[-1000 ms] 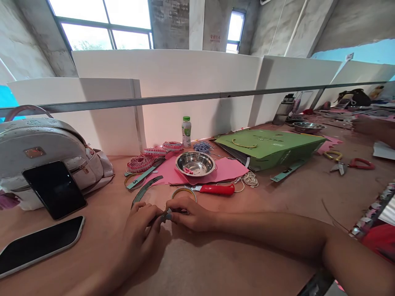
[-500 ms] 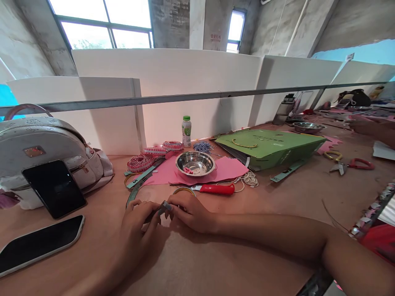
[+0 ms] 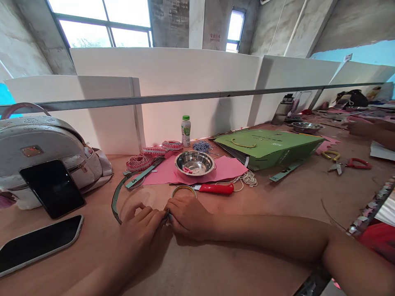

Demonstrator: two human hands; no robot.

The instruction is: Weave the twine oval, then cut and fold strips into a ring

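My left hand [image 3: 140, 226] and my right hand [image 3: 187, 217] meet on the brown table [image 3: 216, 267], fingertips pinched together on one end of a grey-green strip [image 3: 115, 195]. The strip curves out to the left and back toward a teal strip marked S [image 3: 140, 177]. A roll of tape [image 3: 183, 190] lies just beyond my right hand. Behind it lie scissors with a red handle [image 3: 216, 188], a pink sheet [image 3: 225, 167] and a steel bowl [image 3: 194, 163] with small pink bits in it.
Two dark phones [image 3: 38, 242] [image 3: 52, 187] sit at the left by a white bag [image 3: 37, 144]. A green paper bag [image 3: 268, 146], white cord [image 3: 248, 179], red-white twine [image 3: 138, 162], a small bottle [image 3: 185, 131] and further scissors [image 3: 348, 164] lie beyond. Another person's arm [image 3: 370, 129] shows at the far right.
The grey-green strip has swung out to the left into a wider curve. My hands have closed tighter together on its end and stayed in about the same spot.
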